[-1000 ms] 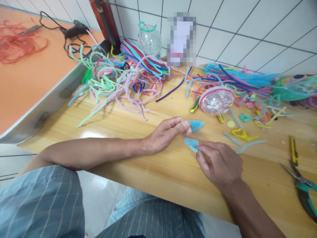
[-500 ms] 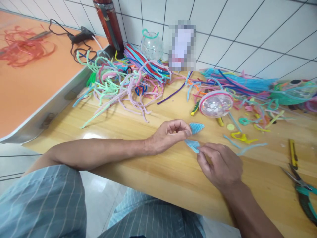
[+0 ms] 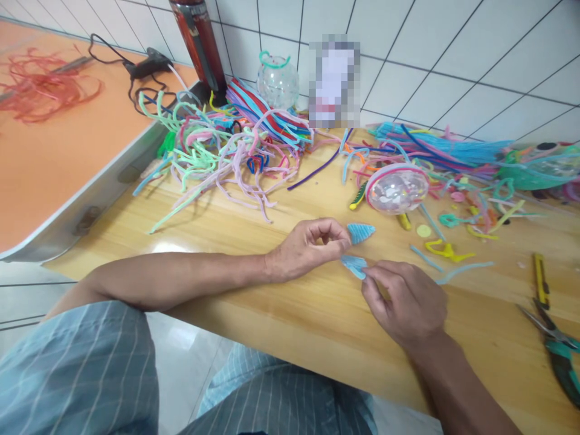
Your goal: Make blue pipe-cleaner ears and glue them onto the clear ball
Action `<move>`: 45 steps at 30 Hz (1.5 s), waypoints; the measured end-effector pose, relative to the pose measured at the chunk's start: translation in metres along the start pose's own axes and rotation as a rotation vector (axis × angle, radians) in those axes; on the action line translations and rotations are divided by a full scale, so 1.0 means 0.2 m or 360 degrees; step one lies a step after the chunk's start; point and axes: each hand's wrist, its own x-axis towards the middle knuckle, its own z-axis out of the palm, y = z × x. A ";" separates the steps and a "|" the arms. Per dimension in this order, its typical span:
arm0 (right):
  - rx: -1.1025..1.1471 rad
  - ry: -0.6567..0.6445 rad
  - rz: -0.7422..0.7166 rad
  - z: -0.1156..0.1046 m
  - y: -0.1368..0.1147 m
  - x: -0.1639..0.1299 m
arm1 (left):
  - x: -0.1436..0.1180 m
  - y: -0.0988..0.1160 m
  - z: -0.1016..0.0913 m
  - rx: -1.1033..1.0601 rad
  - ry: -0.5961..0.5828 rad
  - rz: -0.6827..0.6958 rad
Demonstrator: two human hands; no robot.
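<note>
Between thumb and forefinger, my left hand (image 3: pixel 315 244) pinches the left end of a blue pointed pipe-cleaner piece (image 3: pixel 361 232), shaped like a ribbed triangle with its tip to the right. Just below it, my right hand (image 3: pixel 405 299) grips a second blue pipe-cleaner piece (image 3: pixel 354 266), which fans out toward the left hand. A small gap separates the two pieces at their visible parts; my left fingertips hide the rest. Two short light blue pipe cleaners (image 3: pixel 466 272) lie right of my right hand, near a yellow bent pipe cleaner (image 3: pixel 448 251).
A clear plastic globe (image 3: pixel 396 190) with a pink rim stands beyond my hands. Tangled pipe cleaners (image 3: pixel 217 154) spread at the back left, blue bundles (image 3: pixel 462 145) at the back right. Pliers (image 3: pixel 555 344) and a yellow cutter (image 3: pixel 541 281) lie at right. A red flask (image 3: pixel 199 51) stands behind.
Both hands keep their pinch. The right hand and its blue piece have shifted very slightly to the right; the view itself has moved a little.
</note>
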 end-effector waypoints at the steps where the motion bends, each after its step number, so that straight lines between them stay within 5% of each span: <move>1: 0.0003 0.0000 0.0007 0.00 0.00 0.00 | 0.00 0.00 0.00 0.0020 -0.0006 0.0020; 45: 0.0005 -0.0007 0.0025 0.01 0.00 -0.02 | 0.01 -0.02 -0.01 -0.0078 -0.0025 -0.0052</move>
